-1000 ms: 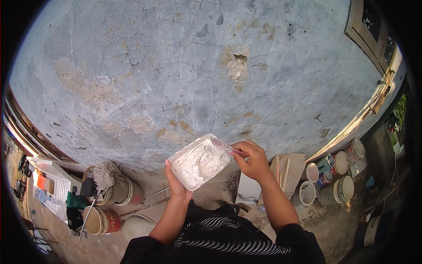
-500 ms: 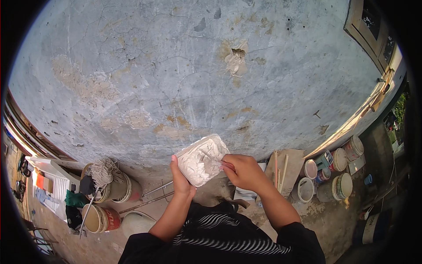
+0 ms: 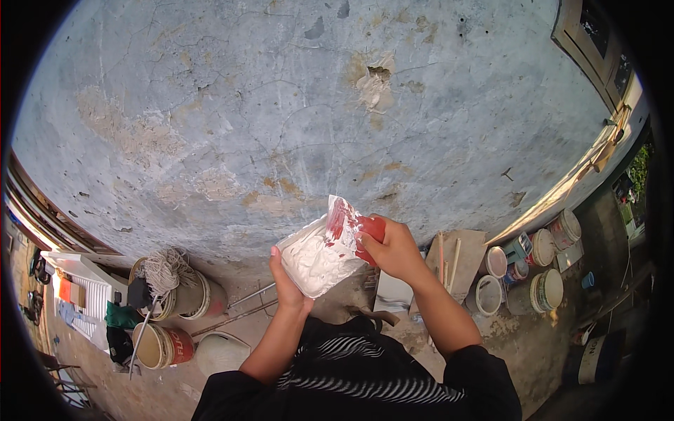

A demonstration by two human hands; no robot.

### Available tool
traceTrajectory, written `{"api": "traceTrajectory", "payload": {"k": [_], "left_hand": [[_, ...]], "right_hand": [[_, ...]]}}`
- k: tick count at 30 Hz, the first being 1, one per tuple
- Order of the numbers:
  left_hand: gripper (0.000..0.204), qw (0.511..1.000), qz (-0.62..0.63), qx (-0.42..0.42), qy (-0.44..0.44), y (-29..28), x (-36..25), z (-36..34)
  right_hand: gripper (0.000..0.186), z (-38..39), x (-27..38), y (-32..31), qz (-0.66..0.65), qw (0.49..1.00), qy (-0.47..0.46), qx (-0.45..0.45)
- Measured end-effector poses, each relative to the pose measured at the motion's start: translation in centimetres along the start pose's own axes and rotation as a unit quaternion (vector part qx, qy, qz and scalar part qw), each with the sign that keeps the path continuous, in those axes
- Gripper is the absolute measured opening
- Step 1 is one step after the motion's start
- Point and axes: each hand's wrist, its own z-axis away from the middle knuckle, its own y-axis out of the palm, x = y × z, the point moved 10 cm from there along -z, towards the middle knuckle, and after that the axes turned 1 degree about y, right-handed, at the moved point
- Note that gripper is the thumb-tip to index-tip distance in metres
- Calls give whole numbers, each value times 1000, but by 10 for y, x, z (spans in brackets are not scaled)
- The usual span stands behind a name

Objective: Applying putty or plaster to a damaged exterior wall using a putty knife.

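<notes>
My left hand (image 3: 286, 289) is closed round the left side of a shallow rectangular tub (image 3: 314, 286) full of creamy white filler (image 3: 312, 259). In my right hand (image 3: 394, 247) is a red putty scraper (image 3: 372, 228), its broad blade tilted up over the tub's right side. White paste is smeared across the blade. Beyond my hands stands a weathered blue-grey wall (image 3: 281, 105) with cracks and pale patches. High on it, a dark hole has fresh filler (image 3: 375, 95) around and below it.
Several buckets (image 3: 165, 347) and a string mop head (image 3: 167, 272) stand on the floor at the left. More buckets and tubs (image 3: 484, 295) line the right, beside a leaning board (image 3: 467, 252) with sticks. A wooden window frame (image 3: 583, 49) is at the upper right.
My right hand has lifted slightly, and the scraper has turned from edge-on in the filler to show its broad, paste-smeared face above the tub. My left hand keeps hold of the tub.
</notes>
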Motion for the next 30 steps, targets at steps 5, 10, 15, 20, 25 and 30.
{"api": "traceTrajectory", "payload": {"k": [5, 10, 15, 20, 25, 30], "left_hand": [[84, 1000, 3, -5, 12, -5, -8, 4], [81, 1000, -16, -10, 8, -5, -3, 4], [78, 999, -29, -20, 6, -21, 7, -2], [78, 1000, -19, -15, -10, -18, 12, 2], [80, 1000, -12, -17, 3, -14, 6, 6], [79, 1000, -22, -14, -10, -16, 15, 2]], "right_hand": [[13, 3, 24, -30, 87, 992, -59, -64], [11, 37, 56, 12, 159, 960, -220, -62], [9, 50, 52, 42, 78, 981, -167, 67], [12, 34, -6, 17, -126, 990, 23, 52], [13, 36, 10, -4, 26, 998, -46, -20], [11, 45, 15, 19, 64, 993, -92, 44]]}}
